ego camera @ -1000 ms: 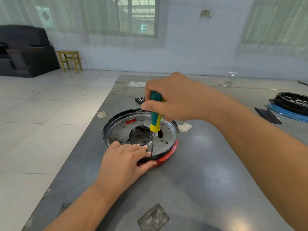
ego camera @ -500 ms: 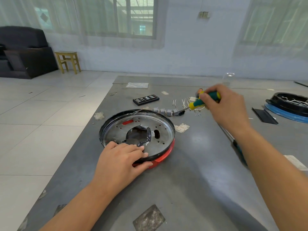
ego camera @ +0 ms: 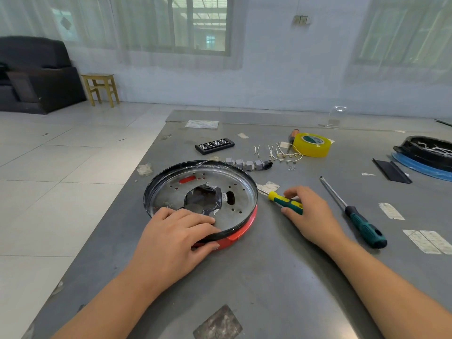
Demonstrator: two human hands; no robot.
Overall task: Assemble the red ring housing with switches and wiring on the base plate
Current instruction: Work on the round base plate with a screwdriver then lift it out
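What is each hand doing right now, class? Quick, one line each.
Left hand: fingers flat on the base plate, thumb against the red ring housing.
Right hand: fingers curled round the yellow-green screwdriver.

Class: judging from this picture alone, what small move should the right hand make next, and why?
Probably let go of the screwdriver and reach for a switch: the right hand has it lying on the table, and the switches lie loose behind the plate.

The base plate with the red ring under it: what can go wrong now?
The left hand presses only the near edge of the base plate, so it may tilt or slide off the red ring. The right hand rests on the small screwdriver lying near the rim; it could roll away. The tiny screws lie loose and are easily scattered.
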